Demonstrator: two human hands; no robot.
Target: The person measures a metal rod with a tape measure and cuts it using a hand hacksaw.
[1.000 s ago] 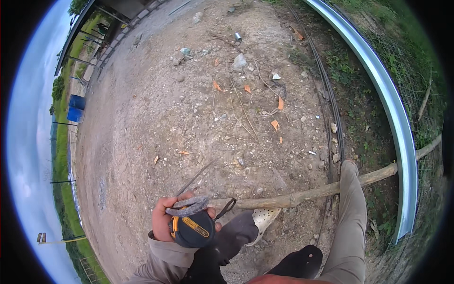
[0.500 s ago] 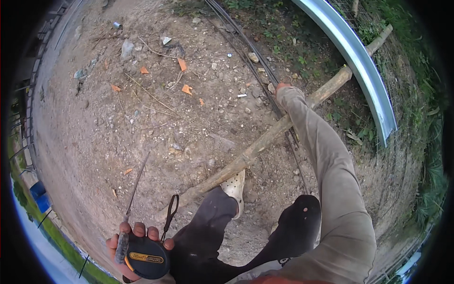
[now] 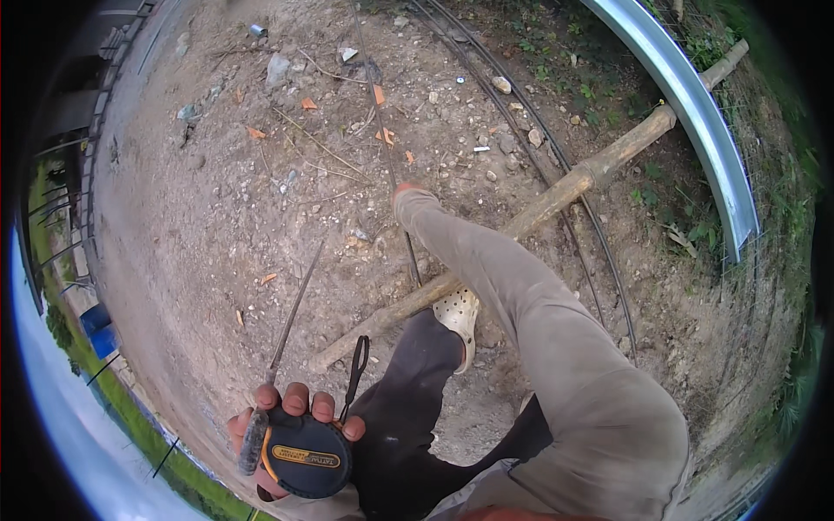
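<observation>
A: Where is everything, taking the wooden pole as our landmark?

B: The left hand is just below the pole's left end. Its fingers are curled round 2 things at once: a black-and-orange tape measure and a slim metal tool with a rough grey handle. The tool's shaft points up, past the left of that pole end.

A: And the strap?

B: The black wrist strap stands up from the tape measure, near the pole's left end.

A: What about the right hand?

B: It's on the far side of the pole, gripping 1 thin dark steel rod. The sleeve hides most of the fingers, but the rod runs out both ways from them. Its near end reaches the pole's far edge; I can't tell whether it continues underneath. The forearm passes over the pole.

A: More rods?

B: Yes, 2 more dark rods cross the pole to the right of that forearm.

A: And the shiny piece?

B: A galvanised steel channel lies over the pole's right part. A beige perforated clog is at the pole's near side; orange shards are scattered beyond it.
</observation>
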